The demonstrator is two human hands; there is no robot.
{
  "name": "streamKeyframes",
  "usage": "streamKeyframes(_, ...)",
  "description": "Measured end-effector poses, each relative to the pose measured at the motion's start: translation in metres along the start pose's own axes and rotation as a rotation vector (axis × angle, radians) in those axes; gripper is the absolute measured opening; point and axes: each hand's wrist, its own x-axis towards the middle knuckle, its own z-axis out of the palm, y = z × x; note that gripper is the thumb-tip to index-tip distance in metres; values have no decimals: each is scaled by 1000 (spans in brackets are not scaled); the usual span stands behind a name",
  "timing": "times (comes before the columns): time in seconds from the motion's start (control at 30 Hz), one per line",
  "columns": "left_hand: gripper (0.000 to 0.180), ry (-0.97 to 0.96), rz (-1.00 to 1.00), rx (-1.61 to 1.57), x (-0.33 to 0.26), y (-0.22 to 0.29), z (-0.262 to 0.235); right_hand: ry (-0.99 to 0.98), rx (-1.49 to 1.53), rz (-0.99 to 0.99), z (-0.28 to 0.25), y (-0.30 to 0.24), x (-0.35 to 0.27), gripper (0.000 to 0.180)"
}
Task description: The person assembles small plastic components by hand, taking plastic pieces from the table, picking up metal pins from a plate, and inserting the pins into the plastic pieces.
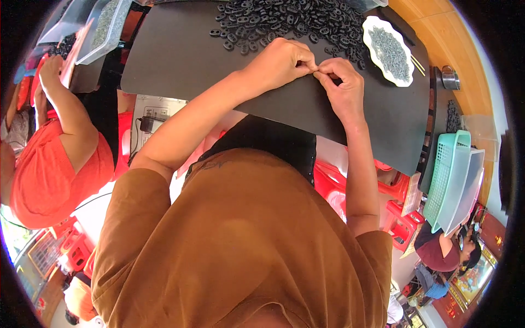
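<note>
Head view: left hand and right hand meet above the counter, each pinched thumb to finger; anything between the tips is too small to tell. Black two-holed pieces lie heaped just beyond, with a scalloped white dish of grey bits to the right.

Black two-holed pieces, loosely heaped, grey pieces, piled in white dish

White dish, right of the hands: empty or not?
Not empty: the white dish holds many small grey pieces, spread across its middle. Depth: cannot tell.
</note>
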Motion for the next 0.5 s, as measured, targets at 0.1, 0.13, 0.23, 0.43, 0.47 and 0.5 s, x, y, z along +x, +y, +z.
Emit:
streamKeyframes(0.1, 7, -3, -38, -32, 1, 0, -2, -17, 177, 198, -2, -8, 0, 8)
streamKeyframes(0.13, 8, -10, -60, -54, 2, 0, -3, -15, 175, 191, -3, -7, 1, 8)
streamKeyframes(0.23, 14, 15, -43, -125, 2, -1, -8, -92, 170, 302, -8, 1, 4, 8)
streamKeyframes(0.43, 18, 63, -100, -31, -16, 0, -36, -185, 515, 472, -41, 14, 44, 14)
streamKeyframes(0.47, 19, 16, -51, 39, -18, 1, -38, -189, 510, 435, -51, 18, 60, 15)
streamKeyframes(0.5, 20, 63, -25, 35, -20, 2, -35, -171, 542, 395, -59, 22, 79, 15)
